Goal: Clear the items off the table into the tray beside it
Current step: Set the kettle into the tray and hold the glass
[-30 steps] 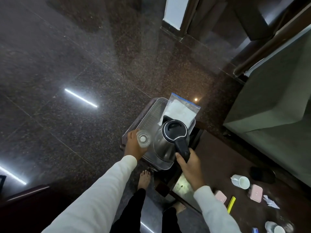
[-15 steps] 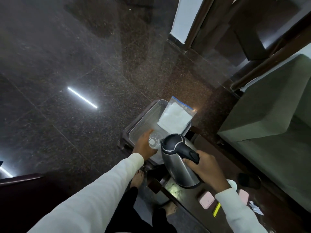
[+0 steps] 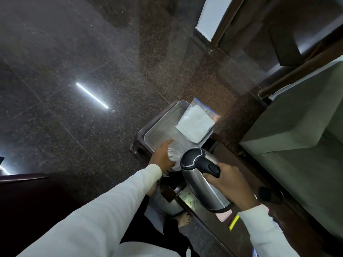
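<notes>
Two hands full: left hand (image 3: pixel 161 156) wrapped round glass (image 3: pixel 174 151), right hand (image 3: pixel 225 179) gripping kettle (image 3: pixel 201 179). Lower both gently into tray (image 3: pixel 161 127) ahead.

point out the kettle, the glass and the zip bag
kettle (image 3: pixel 206 184), head view, steel body
glass (image 3: pixel 175 151), head view, clear wall
zip bag (image 3: pixel 196 124), head view, white middle
</notes>
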